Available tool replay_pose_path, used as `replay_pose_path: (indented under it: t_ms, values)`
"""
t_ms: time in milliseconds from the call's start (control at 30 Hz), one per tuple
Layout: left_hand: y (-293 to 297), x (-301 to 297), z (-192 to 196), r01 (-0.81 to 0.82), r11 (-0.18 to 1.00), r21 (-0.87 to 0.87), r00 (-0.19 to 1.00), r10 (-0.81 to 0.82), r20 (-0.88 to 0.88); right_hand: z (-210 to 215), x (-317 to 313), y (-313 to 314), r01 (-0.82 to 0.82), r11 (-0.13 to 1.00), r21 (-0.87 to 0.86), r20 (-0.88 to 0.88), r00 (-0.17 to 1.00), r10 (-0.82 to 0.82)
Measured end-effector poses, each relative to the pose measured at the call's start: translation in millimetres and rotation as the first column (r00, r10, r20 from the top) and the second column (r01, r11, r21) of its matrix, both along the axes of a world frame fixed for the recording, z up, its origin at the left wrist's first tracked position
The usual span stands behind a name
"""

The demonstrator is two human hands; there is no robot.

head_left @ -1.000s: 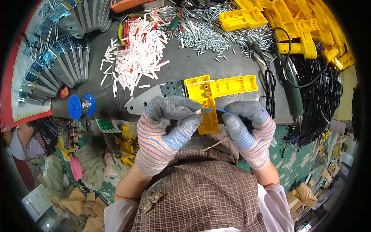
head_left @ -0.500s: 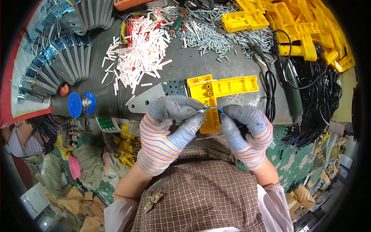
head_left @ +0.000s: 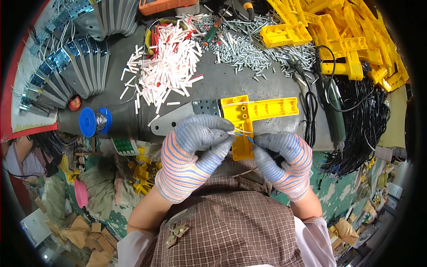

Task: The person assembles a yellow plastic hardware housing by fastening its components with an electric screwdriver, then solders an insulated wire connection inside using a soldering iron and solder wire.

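Observation:
My gloved left hand [head_left: 193, 153] is closed in a pinch, with a thin wire end and a small whitish piece at its fingertips. Opposite it, my gloved right hand [head_left: 287, 162] pinches a blue wire [head_left: 244, 136], which spans the short gap between both hands. Behind the fingers lies a yellow plastic housing [head_left: 273, 109] with a crossing piece, its near end partly covered by my hands. A grey metal blade-like plate [head_left: 171, 120] with a perforated bracket [head_left: 205, 107] adjoins the housing on the left.
White sleeves [head_left: 171, 66] and loose screws [head_left: 247, 51] are heaped at the back. A blue solder spool [head_left: 93, 121] stands left, below stacked metal plates [head_left: 80, 66]. On the right lie a green-handled soldering iron [head_left: 336, 115], black cables [head_left: 362, 120] and piled yellow housings [head_left: 351, 35].
Both hands stay pinched around the wire and have shifted slightly nearer to me. A white strand now shows beside the blue wire. The whole view has shifted a little.

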State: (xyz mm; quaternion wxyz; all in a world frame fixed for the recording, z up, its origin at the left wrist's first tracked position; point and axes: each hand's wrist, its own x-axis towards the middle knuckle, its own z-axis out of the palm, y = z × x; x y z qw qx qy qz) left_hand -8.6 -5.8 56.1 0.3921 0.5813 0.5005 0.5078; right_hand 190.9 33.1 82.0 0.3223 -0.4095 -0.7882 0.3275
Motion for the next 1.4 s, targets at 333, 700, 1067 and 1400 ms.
replay_pose_path:
  t_ms: [333, 700, 1067, 1400]
  values:
    - [3.8, -3.4, -1.4, -0.003, 0.999, 0.049, 0.999, 0.005, -0.044, 1.1, -1.5, 2.2, 0.002, 0.992, 0.123, 0.036, 0.999, -0.007]
    - [0.0, -1.2, -1.4, 0.074, 0.997, 0.007, 0.994, -0.074, 0.077, 0.0, 1.9, 1.6, -0.035, 0.986, 0.163, 0.08, 0.997, 0.022]
    - [-0.1, 2.3, -3.9, 0.002, 0.999, 0.033, 0.998, -0.004, 0.07, -0.7, -0.1, -0.5, -0.034, 0.929, 0.368, 0.207, 0.977, -0.047]
    - [-1.4, 1.8, -3.2, 0.032, 0.999, -0.01, 0.995, -0.031, 0.099, 2.4, -3.3, -1.3, -0.058, 0.911, 0.408, 0.214, 0.976, -0.034]
